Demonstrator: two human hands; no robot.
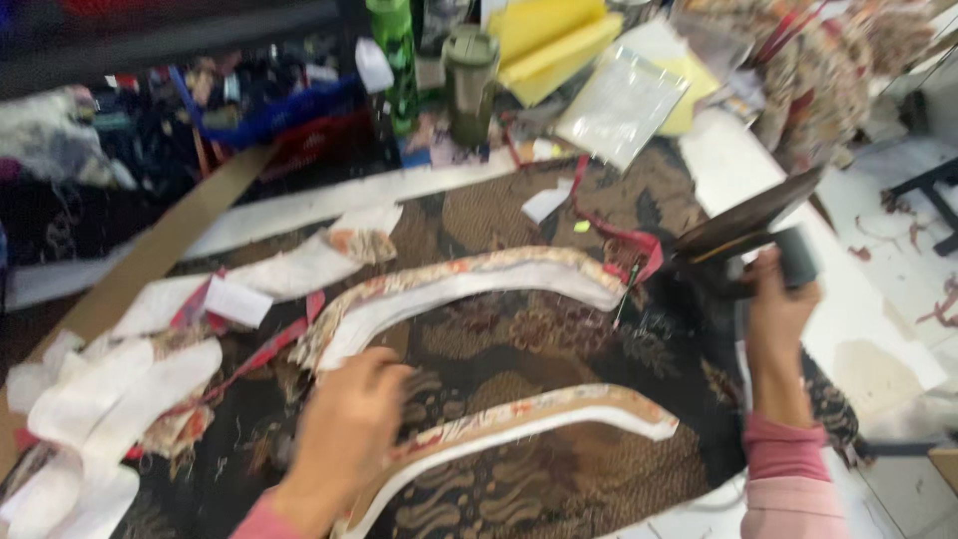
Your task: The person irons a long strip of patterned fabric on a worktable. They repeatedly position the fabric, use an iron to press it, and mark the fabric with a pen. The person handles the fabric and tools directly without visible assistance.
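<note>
My right hand [776, 317] grips the dark handles of large tailor's scissors [743, 225], blades open and pointing up to the right, at the right edge of a dark patterned fabric [519, 339]. My left hand [344, 429] rests on the left end of a curved white-lined fabric strip [539, 419] lying on that fabric. A second curved strip [469, 284] lies farther back. The picture is blurred by motion.
Cut white and patterned scraps [110, 399] pile at the left. A long tan ruler [160, 250] lies diagonally at the left. Green bottles [394, 60], a grey cup [469, 80], yellow paper [554, 40] and a plastic bag [624, 100] stand at the back. White table edge [868, 319] at right.
</note>
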